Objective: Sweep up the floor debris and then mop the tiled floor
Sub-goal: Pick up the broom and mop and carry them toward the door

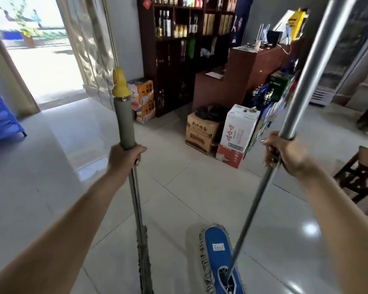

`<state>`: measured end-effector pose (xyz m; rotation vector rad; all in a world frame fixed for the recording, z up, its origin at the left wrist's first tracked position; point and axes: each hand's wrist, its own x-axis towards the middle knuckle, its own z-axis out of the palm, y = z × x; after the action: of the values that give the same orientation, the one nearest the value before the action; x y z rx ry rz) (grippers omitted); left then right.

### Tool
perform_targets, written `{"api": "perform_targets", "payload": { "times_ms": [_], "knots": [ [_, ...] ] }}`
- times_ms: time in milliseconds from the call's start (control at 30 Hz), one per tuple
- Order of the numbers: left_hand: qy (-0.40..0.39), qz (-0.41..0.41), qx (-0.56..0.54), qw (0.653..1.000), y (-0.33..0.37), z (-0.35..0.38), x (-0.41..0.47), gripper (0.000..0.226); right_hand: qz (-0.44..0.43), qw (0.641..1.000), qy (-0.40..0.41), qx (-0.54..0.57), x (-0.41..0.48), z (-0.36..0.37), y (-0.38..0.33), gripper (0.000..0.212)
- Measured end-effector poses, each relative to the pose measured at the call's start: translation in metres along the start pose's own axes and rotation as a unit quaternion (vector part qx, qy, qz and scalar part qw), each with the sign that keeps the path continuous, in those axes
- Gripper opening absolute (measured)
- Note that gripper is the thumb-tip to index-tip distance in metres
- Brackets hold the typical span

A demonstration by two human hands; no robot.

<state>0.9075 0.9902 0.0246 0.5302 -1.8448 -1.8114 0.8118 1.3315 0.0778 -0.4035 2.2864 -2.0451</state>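
Mop head [215, 236], flat blue (grey fringe).

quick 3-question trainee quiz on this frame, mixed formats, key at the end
1. True or false: the left hand holds nothing.
2. Which tool does the right hand grip? A) blue flat mop B) broom C) dustpan
3. Fill in: the cap on top of the grey-grip mop is ____.
Key: 1 false, it grips the grey-grip mop; 2 A; 3 yellow.
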Motion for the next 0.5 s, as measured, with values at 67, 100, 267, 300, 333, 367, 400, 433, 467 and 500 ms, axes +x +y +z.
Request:
{"api": "perform_targets", "payload": {
  "times_ms": [67, 100, 267, 300, 333, 367, 400, 433, 467, 500],
  "knots": [
    [0.005, -0.002, 0.003, 1.0, -0.004, 0.012, 0.038, 0.035, 0.002, 1.0, -0.011, 0.003, 0.042, 0.01, 0.007, 0.037],
    [0.009, -0.001, 0.004, 1.0, -0.005, 0.018, 0.058, 0.035, 0.003, 1.0, -0.014, 0.005, 0.065, 0.015, 0.012, 0.036],
    [0.044, 0.003, -0.001, 0.999, -0.009, 0.048, 0.159, 0.032, 0.011, 0.999, -0.036, 0.029, 0.19, 0.039, 0.034, 0.04],
    [0.05, 0.001, 0.002, 0.999, -0.008, 0.054, 0.18, 0.032, 0.012, 0.999, -0.037, 0.035, 0.215, 0.043, 0.035, 0.04],
    [0.057, 0.001, 0.009, 0.998, -0.008, 0.058, 0.202, 0.032, 0.015, 0.998, -0.041, 0.038, 0.24, 0.05, 0.037, 0.039],
    [0.061, 0.002, 0.017, 0.998, -0.008, 0.06, 0.22, 0.033, 0.014, 0.998, -0.049, 0.036, 0.262, 0.056, 0.038, 0.038],
    [0.065, 0.005, 0.024, 0.998, -0.007, 0.062, 0.235, 0.034, 0.012, 0.998, -0.056, 0.035, 0.281, 0.065, 0.037, 0.037],
    [0.071, 0.008, 0.028, 0.997, -0.007, 0.063, 0.253, 0.035, 0.01, 0.997, -0.066, 0.036, 0.304, 0.074, 0.037, 0.037],
    [0.079, 0.011, 0.031, 0.996, -0.007, 0.062, 0.272, 0.035, 0.006, 0.996, -0.075, 0.037, 0.327, 0.084, 0.037, 0.037],
    [0.089, 0.015, 0.03, 0.995, -0.007, 0.06, 0.292, 0.035, 0.005, 0.996, -0.083, 0.038, 0.351, 0.095, 0.039, 0.036]
  ]
}}
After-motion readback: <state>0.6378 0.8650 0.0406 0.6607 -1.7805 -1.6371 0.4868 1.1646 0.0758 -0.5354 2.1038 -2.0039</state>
